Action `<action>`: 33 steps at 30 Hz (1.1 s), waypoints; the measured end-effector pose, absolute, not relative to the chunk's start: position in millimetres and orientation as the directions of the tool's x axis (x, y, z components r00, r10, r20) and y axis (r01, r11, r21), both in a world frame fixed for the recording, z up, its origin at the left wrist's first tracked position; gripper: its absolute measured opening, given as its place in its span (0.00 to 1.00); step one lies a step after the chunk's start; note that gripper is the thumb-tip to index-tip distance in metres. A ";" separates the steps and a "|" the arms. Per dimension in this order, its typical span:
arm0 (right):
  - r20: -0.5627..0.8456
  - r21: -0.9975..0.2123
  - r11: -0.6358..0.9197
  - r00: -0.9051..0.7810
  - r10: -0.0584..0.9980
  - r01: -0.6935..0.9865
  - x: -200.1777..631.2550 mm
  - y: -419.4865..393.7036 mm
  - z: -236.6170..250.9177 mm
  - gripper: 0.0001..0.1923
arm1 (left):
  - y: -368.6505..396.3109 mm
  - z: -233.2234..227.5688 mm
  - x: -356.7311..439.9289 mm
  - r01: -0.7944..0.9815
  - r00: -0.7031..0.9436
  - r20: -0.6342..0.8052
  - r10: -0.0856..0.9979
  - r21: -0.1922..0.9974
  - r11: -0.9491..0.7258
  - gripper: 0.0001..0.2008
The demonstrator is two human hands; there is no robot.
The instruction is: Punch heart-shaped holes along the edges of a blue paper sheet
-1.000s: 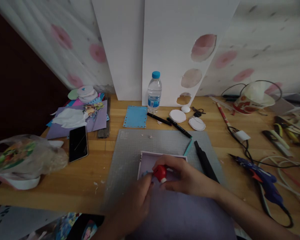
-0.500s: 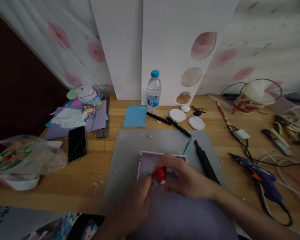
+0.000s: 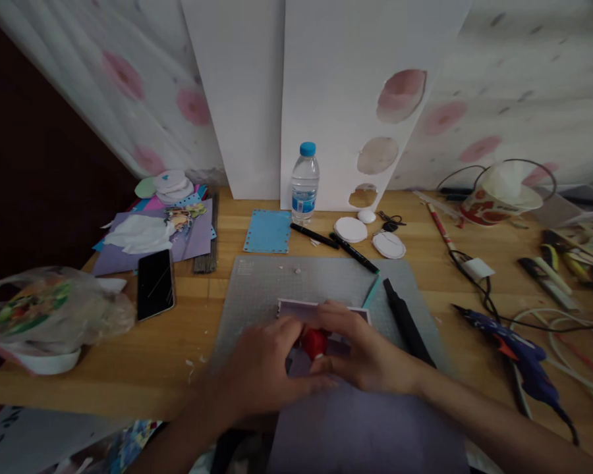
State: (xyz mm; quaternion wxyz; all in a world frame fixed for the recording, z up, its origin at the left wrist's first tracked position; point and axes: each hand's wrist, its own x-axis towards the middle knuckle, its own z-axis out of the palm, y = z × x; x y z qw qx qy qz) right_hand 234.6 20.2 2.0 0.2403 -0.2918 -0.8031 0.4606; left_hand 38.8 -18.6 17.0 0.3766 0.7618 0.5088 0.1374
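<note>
A small rounded red object with a white tip (image 3: 315, 343) sits between my hands; its kind does not show clearly. My right hand (image 3: 373, 352) pinches it from the right, thumb below and fingers above. My left hand (image 3: 267, 359), slightly blurred, curves round its left side. The left thumb is stretched out below, apart from the fingers, and the fingertips lie against or very near the red object. Under the hands is a shallow box with a pale rim (image 3: 296, 303), its inside mostly hidden. A purple sheet (image 3: 366, 428) extends from it towards me.
The box lies on a grey cutting mat (image 3: 261, 283). Around it are a black tool (image 3: 406, 319), black markers (image 3: 354, 251), a water bottle (image 3: 305, 184), a glue gun (image 3: 516, 352) with cables, a phone (image 3: 155, 284) and a plastic bag (image 3: 59, 313).
My left hand has moved forward and opened from a pinch, its thumb now stretched out below the red object. My right hand stays on the object, which has shifted slightly left.
</note>
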 end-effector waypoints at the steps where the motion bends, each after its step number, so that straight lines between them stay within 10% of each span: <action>1: 0.120 -0.878 0.410 -0.713 0.691 0.249 234.1 19.8 3.3 0.08 | -13.7 16.1 40.5 0.679 0.461 -0.167 0.871 0.699 -0.225 0.24; 33: -0.010 -0.937 0.210 -0.622 0.783 0.279 231.2 2.3 -21.0 0.07 | -6.3 -25.6 44.8 0.633 0.583 0.007 0.813 0.624 -0.459 0.23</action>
